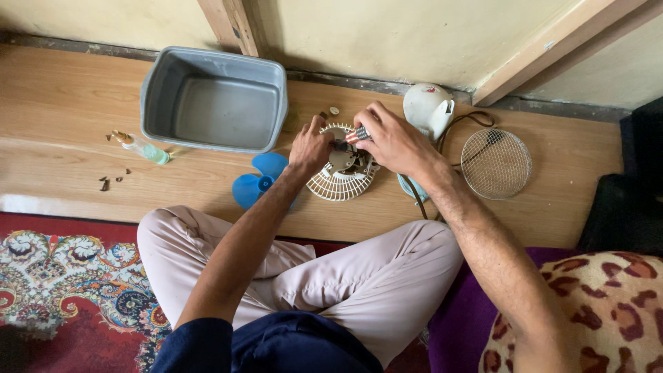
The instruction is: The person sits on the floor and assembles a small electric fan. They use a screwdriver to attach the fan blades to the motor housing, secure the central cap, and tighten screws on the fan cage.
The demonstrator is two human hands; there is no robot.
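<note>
The right hand [394, 141] grips a screwdriver [353, 136] by its red striped handle, long axis lying nearly level, tip pointing left into the motor at the middle of the white grille [343, 173]. The left hand [309, 146] closes on the grille's upper left rim, steadying it flat on the wooden floor [69, 117]. A blue fan blade [257, 181] lies just left; a grey tub [214, 98] stands behind, a wire guard [495, 164] to the right.
</note>
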